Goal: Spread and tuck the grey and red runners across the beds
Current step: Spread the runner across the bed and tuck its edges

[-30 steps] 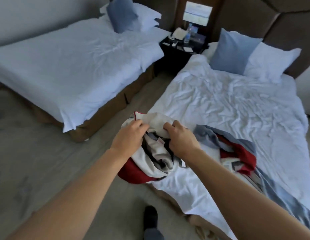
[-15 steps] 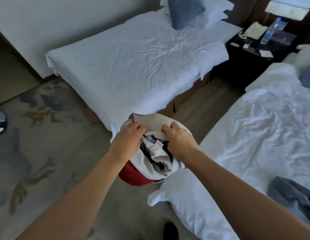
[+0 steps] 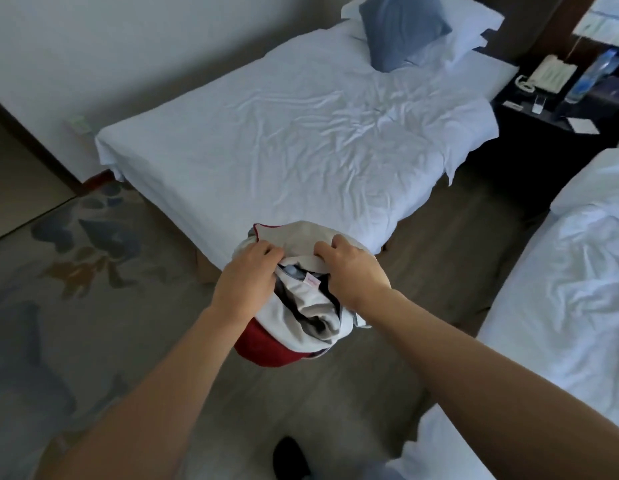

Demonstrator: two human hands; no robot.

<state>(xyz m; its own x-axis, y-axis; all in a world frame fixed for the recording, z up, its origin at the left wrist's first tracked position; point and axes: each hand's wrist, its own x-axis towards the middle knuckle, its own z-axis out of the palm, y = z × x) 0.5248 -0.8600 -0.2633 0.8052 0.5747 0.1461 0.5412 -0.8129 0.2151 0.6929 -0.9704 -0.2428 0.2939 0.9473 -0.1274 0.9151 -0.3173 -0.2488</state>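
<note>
A bunched grey and red runner (image 3: 301, 320) hangs in the air between the two beds. My left hand (image 3: 247, 278) grips its upper left edge. My right hand (image 3: 353, 271) grips its upper right edge a little apart from the left. The left bed (image 3: 266, 140) lies just beyond the bundle, with a wrinkled white sheet and bare of any runner. The right bed (image 3: 571, 289) shows only its white left side. No second runner is in view.
A blue cushion (image 3: 401, 29) and white pillows sit at the left bed's head. A dark nightstand (image 3: 557, 133) with a phone and a water bottle (image 3: 592, 74) stands between the beds. Patterned carpet (image 3: 76, 265) spreads left. My shoe (image 3: 289, 457) shows at the bottom.
The view has swung left from the right bed toward the left bed. Both hands carried the bunched runner off the right bed's corner into the aisle. The other runner dropped out of view.
</note>
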